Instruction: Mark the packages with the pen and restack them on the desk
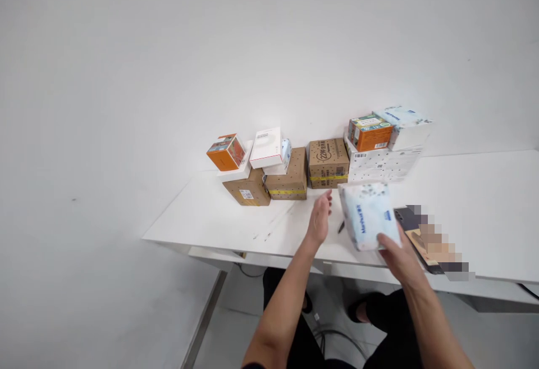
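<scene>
My right hand [398, 248] grips a pale blue and white tissue pack [367, 217] by its near right corner, thumb on top, above the front part of the table. To the left of the pack my left hand [321, 217] holds nothing; its palm faces the pack and its fingers point away from me, a little apart. Just beyond the left hand stands a brown carton [328, 161] with yellow tape. A small dark object, perhaps a pen [341, 226], lies between the left hand and the pack, partly hidden by the pack.
On the white table [202, 217], another carton [290, 181] carries a white box [266, 147] and a tissue pack. Farther left, an orange box [226, 151] tops a stack. At right, an orange box [370, 133] and a tissue pack [404, 124] rest on a white carton [379, 164]. A phone-like object [421, 240] lies nearby.
</scene>
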The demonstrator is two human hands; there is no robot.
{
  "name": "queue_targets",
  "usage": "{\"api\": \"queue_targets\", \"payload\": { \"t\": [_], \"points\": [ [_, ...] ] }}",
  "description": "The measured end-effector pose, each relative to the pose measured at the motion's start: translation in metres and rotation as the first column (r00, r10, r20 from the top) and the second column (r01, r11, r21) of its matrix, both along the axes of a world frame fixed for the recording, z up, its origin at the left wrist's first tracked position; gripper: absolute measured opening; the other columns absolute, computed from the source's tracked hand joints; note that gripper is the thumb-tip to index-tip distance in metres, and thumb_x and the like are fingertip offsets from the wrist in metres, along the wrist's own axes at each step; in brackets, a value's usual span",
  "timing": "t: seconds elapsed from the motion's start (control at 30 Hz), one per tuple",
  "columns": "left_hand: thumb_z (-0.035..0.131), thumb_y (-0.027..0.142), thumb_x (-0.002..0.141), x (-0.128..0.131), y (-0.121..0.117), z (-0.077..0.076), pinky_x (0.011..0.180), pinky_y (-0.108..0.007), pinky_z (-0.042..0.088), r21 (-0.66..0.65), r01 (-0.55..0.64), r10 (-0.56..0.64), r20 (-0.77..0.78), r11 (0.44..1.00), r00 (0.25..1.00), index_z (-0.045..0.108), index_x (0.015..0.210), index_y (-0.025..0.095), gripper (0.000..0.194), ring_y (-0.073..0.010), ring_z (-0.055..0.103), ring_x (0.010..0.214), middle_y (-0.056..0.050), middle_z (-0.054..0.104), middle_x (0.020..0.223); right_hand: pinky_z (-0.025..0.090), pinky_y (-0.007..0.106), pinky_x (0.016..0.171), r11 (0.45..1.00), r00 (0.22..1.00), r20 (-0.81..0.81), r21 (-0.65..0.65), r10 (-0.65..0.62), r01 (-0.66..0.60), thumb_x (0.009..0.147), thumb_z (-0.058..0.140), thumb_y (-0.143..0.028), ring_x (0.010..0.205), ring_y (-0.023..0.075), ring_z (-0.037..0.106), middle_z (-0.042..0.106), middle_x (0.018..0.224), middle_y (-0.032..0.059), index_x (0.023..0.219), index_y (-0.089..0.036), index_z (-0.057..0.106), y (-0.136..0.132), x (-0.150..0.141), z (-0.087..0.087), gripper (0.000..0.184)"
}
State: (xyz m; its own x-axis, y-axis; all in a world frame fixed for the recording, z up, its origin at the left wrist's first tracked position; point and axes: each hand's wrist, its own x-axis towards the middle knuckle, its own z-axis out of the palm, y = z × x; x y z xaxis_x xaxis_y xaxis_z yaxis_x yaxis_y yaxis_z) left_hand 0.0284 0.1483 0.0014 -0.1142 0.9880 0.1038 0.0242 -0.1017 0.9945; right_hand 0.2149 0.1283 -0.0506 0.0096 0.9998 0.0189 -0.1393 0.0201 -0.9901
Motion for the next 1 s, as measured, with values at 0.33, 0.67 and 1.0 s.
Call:
{"api": "queue_targets", "payload": {
  "t": [0.33, 0.67, 1.0],
  "points": [
    [0.058, 0.072, 0.066, 0.019, 0.127, 0.041, 0.111, -0.059, 0.011, 0.114, -0.321, 0.242, -0.887, 0.940, 0.394, 0.046, 0.135, 0.035, 0.080, -0.0446, 0.014, 0.140, -0.008, 0.024, 0.152, 0.045, 0.054, 0.085, 0.864, 0.301, 0.811, 0.454, -0.502, 0.217, 0.080, 0.056, -0.054, 0.111, 0.0377, 0.049, 0.045, 0.124, 0.0226, 0.132, -0.016, 0.051, 0.025, 0.027, 0.014, 0.065],
    [0.060, 0.065, 0.067, 0.030, 0.132, 0.043, 0.096, -0.065, 0.027, 0.130, -0.355, 0.284, -0.858, 0.926, 0.427, 0.055, 0.126, 0.030, 0.069, -0.0484, 0.022, 0.132, -0.014, 0.033, 0.147, 0.040, 0.048, 0.088, 0.840, 0.117, 0.832, 0.542, -0.542, 0.039, 0.092, 0.042, -0.039, 0.112, 0.0350, 0.046, 0.047, 0.124, 0.0225, 0.128, -0.016, 0.054, 0.019, -0.010, 0.030, 0.044],
    [0.069, 0.059, 0.063, 0.022, 0.033, 0.038, 0.094, -0.068, 0.028, 0.313, -0.321, 0.432, -0.795, 0.894, 0.427, 0.059, 0.121, 0.031, 0.065, -0.0504, 0.025, 0.127, -0.013, 0.034, 0.143, 0.043, 0.031, 0.068, 0.970, 0.070, 0.997, -0.020, 0.038, -0.240, 0.095, 0.039, -0.031, 0.087, 0.0259, 0.062, 0.057, 0.102, 0.0170, 0.113, -0.016, 0.061, 0.029, -0.064, 0.015, 0.032]
  ]
}}
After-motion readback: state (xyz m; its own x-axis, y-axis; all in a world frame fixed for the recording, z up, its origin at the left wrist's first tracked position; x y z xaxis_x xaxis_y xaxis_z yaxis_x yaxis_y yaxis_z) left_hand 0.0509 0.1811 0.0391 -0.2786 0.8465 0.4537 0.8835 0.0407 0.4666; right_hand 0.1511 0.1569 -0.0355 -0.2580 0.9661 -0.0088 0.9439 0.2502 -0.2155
